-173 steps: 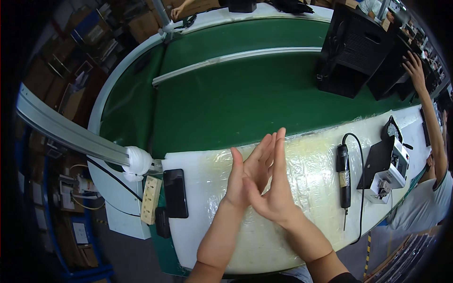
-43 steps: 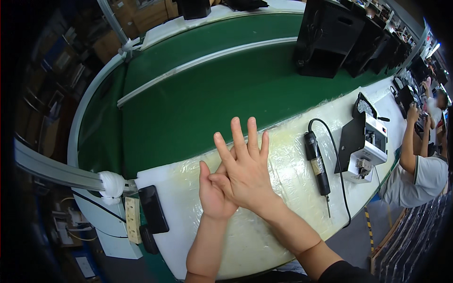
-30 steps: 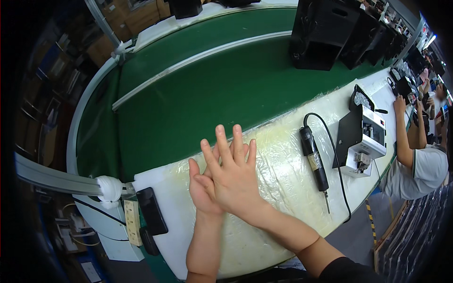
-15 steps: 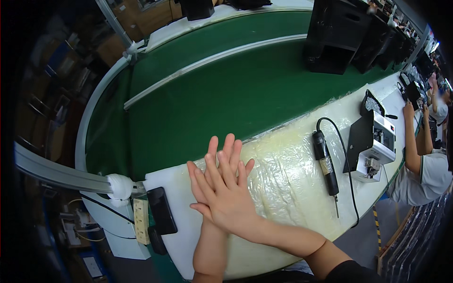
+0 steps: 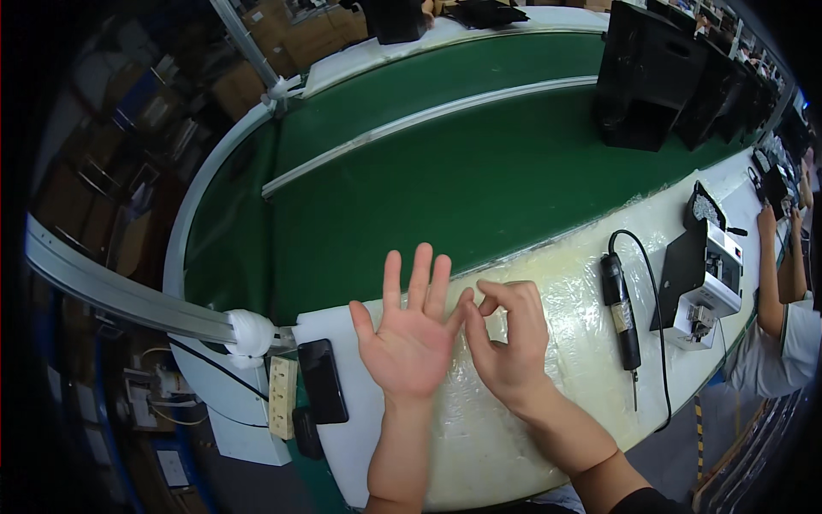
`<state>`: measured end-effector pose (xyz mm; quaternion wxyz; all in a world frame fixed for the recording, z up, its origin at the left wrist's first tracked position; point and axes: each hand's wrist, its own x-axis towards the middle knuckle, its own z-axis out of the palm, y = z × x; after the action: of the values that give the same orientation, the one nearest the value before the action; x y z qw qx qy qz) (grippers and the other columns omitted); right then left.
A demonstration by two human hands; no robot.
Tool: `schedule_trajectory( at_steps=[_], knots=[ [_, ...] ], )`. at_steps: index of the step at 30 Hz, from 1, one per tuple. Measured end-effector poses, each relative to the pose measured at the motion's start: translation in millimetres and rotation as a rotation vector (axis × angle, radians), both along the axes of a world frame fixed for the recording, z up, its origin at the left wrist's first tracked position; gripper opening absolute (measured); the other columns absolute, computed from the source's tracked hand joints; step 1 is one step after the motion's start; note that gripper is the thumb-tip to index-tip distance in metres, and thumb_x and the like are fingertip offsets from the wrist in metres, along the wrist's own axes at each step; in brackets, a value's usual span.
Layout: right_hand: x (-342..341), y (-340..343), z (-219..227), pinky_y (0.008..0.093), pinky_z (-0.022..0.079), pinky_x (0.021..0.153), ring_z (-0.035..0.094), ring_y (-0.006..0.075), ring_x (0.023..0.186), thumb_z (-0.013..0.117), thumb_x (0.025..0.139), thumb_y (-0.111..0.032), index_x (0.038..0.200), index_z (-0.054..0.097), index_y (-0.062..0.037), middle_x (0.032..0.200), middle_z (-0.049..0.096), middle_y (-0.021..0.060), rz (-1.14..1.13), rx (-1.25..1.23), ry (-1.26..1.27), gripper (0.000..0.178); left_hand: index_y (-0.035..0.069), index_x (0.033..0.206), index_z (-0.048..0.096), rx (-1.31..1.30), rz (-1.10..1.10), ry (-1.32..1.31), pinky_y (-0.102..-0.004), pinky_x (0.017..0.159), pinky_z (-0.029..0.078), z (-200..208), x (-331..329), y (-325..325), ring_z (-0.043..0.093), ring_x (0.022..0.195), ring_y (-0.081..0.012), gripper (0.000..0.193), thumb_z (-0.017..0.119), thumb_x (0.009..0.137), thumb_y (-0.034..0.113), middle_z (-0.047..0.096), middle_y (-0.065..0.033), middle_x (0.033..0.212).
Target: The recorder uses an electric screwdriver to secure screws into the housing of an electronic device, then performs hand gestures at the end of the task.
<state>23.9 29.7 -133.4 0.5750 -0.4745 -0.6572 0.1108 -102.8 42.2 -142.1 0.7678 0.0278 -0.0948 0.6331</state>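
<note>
My left hand is held palm up above the bench, fingers spread, with no object in it. Beside it on the right is my right hand, its fingers curled. The right thumb and forefinger come together at the tip of my left little finger; the exact contact is partly hidden. Below both hands lies a plastic-wrapped, pale yellowish bench top. To their right rests a black electric screwdriver with a cable. A black phone lies left of my left forearm.
A white-and-black machine stands at the right, with a black tray of small parts behind it. Across the far side runs a green conveyor belt carrying large black housings. A power strip sits left. A co-worker's arm shows far right.
My hands were pressed together, right over left. They have parted: the left now lies spread palm up, and the right has moved right with fingers curled at the left little finger. The view has shifted slightly.
</note>
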Motion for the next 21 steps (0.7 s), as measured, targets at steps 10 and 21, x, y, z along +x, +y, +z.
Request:
schedule_trajectory(
  at_steps=[10, 21],
  knots=[
    [3.9, 8.4, -7.3, 0.0501, 0.041, 0.1, 0.056, 0.0384, 0.112, 0.071, 0.074, 0.007, 0.142, 0.036, 0.0111, 0.117, 0.058, 0.0256, -0.017, 0.081, 0.108, 0.076, 0.024, 0.158, 0.008, -0.049, -0.094, -0.09, -0.0559, 0.118, 0.012, 4.0, 14.1, -4.2, 0.007, 0.151, -0.0324, 0.077, 0.019, 0.097, 0.07, 0.002, -0.0123, 0.164],
    [12.8, 2.1, -4.4, 0.048, 0.04, 0.102, 0.044, 0.0475, 0.126, 0.066, 0.082, 0.004, 0.147, 0.025, 0.01, 0.141, 0.04, 0.0327, 0.035, -0.064, 0.063, 0.078, 0.022, 0.158, 0.008, -0.015, -0.073, 0.002, -0.0596, 0.118, 0.007, 2.4, 13.5, -5.5, 0.008, 0.151, -0.0316, 0.079, 0.017, 0.096, 0.07, 0.002, -0.0146, 0.164]
  ],
)
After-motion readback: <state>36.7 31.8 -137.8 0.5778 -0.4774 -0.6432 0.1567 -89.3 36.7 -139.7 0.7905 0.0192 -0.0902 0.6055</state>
